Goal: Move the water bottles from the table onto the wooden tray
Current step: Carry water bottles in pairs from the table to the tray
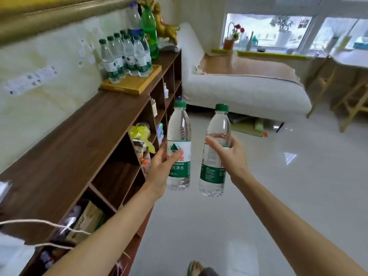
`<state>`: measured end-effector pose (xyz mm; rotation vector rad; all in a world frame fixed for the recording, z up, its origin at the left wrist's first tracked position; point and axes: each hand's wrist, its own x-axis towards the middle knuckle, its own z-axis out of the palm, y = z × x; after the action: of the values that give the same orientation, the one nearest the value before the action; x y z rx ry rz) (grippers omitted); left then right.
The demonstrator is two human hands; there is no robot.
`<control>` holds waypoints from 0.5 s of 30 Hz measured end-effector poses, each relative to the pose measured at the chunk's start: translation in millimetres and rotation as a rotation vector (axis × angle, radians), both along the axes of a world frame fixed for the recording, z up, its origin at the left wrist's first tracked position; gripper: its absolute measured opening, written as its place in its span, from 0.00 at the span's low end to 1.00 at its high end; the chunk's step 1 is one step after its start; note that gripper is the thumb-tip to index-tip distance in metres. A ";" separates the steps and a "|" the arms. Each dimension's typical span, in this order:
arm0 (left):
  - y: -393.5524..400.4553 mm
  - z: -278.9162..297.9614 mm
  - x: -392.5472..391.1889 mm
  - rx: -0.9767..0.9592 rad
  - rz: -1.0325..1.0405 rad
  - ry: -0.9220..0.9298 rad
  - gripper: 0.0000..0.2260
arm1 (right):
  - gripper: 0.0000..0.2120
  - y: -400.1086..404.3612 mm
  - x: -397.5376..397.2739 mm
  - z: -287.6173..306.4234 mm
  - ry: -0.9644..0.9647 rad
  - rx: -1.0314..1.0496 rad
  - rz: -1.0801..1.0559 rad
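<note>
I hold two clear water bottles with green caps and green-white labels upright in the air over the floor. My left hand (161, 167) grips the left bottle (178, 136) around its label. My right hand (232, 156) grips the right bottle (216, 172) at its middle. The wooden tray (137, 83) lies farther away on top of the dark brown shelf unit (79, 140), up and to the left of my hands. Several identical bottles (127, 54) stand upright on the tray's far part; its near part is bare.
Behind the tray stand a tall green bottle (149, 30), a blue-capped bottle (134, 18) and a golden figurine (166, 26). The shelf's open compartments hold bags and boxes. A white sofa (245, 88) sits ahead, wooden stools (350, 96) at right, glossy tile floor below.
</note>
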<state>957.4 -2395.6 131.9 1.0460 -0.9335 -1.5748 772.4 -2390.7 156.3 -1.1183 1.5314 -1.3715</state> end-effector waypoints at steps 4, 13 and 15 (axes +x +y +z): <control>-93.3 7.7 -16.2 -0.015 0.051 -0.006 0.15 | 0.18 -106.5 -18.2 9.0 0.018 -0.015 0.040; -310.2 -6.4 -23.4 -0.073 0.159 -0.044 0.18 | 0.16 -331.8 -29.8 8.7 0.111 -0.086 0.169; -355.8 -4.1 -21.2 -0.076 0.187 -0.053 0.17 | 0.20 -379.0 -30.7 11.6 0.160 -0.091 0.200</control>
<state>936.2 -2751.4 127.8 1.0930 -0.8970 -1.3542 741.8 -2769.7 167.9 -1.4267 1.4345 -1.2513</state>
